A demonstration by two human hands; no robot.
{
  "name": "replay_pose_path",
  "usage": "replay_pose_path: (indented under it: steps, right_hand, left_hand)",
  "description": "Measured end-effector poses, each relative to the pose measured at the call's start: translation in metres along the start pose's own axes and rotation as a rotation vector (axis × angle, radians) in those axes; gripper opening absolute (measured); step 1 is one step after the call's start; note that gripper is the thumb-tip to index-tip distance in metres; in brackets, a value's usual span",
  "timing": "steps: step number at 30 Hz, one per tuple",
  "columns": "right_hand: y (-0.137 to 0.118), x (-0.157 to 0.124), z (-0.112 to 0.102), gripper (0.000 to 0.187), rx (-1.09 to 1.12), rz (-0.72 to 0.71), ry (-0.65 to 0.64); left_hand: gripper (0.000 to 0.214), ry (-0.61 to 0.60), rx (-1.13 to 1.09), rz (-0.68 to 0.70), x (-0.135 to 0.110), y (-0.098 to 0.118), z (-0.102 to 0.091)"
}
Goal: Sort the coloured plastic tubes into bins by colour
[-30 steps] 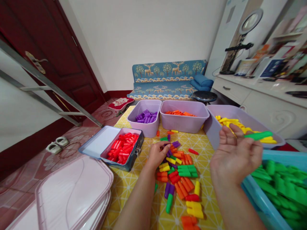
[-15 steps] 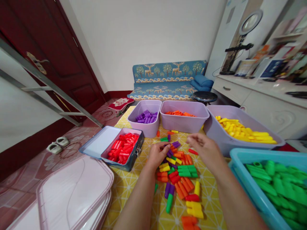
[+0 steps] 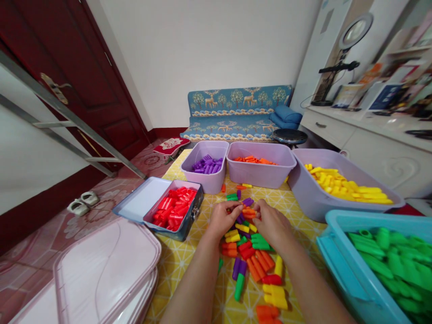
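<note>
A pile of mixed coloured plastic pieces [image 3: 256, 258] lies on the yellow patterned tablecloth [image 3: 182, 265]. My left hand [image 3: 222, 219] and my right hand [image 3: 272, 225] meet at the far end of the pile, fingertips pinched on orange pieces [image 3: 249, 211] between them. Both hands are curled, knuckles up. Green pieces [image 3: 261, 242] lie just under my right hand, yellow ones [image 3: 232, 236] under my left.
Bins ring the pile: a metal box of red pieces [image 3: 173, 208], lilac tubs of purple [image 3: 205, 165], orange [image 3: 259, 167] and yellow pieces [image 3: 340, 191], a blue tub of green pieces [image 3: 388, 265]. Pink lids [image 3: 101, 274] sit at the near left.
My right hand dropped a green piece toward the blue tub, then swung left and down to the pile. It now meets my left hand on the orange pieces. The left hand barely moved.
</note>
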State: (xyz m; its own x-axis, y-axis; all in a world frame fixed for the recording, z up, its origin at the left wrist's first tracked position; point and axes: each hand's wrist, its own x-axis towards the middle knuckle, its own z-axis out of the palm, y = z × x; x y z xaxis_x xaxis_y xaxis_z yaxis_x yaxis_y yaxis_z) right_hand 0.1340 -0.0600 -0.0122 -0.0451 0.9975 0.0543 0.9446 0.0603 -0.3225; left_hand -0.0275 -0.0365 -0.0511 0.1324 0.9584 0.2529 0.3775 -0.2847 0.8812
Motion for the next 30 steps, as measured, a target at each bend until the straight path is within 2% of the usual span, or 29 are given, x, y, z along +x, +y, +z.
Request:
replay_pose_path:
  steps: [2, 3, 7, 10, 12, 15, 17, 23, 27, 30]
  right_hand:
    - [0.0, 0.0, 0.003, 0.041, -0.007, 0.015, -0.01]
    - [0.001, 0.0, 0.004, 0.041, -0.013, 0.003, -0.02]
    - [0.008, 0.002, 0.01, 0.019, 0.059, -0.03, 0.039]
    - [0.012, 0.007, 0.015, 0.013, 0.339, -0.058, 0.131]
    - [0.011, 0.01, 0.019, 0.014, 0.595, -0.069, 0.132]
    - [0.007, 0.012, 0.023, 0.029, 0.961, -0.026, 0.089]
    - [0.004, 0.012, 0.024, 0.037, 1.099, 0.005, 0.072]
    - [-0.001, 0.01, 0.024, 0.042, 1.179, 0.014, 0.038]
    - [-0.002, 0.009, 0.023, 0.044, 1.284, 0.081, 0.028]
    - [-0.001, 0.01, 0.025, 0.042, 1.262, 0.086, 0.03]
  left_hand:
    - [0.033, 0.004, 0.025, -0.003, 0.0, -0.001, 0.0]
    - [0.035, 0.004, 0.035, 0.0, 0.0, -0.002, 0.0]
    - [0.035, 0.028, 0.05, 0.026, 0.0, -0.003, 0.0]
    - [0.03, 0.073, 0.05, 0.079, 0.0, -0.001, -0.001]
    - [0.028, 0.085, 0.025, 0.117, 0.0, 0.002, -0.002]
    - [0.031, 0.085, -0.05, 0.129, -0.002, 0.007, -0.003]
    - [0.033, 0.086, -0.101, 0.117, -0.003, 0.01, -0.003]
    - [0.053, 0.038, -0.24, 0.12, -0.004, 0.011, -0.002]
    - [0.04, 0.022, -0.179, 0.196, -0.003, 0.009, -0.002]
    - [0.036, 0.003, -0.155, 0.23, -0.002, 0.008, -0.002]
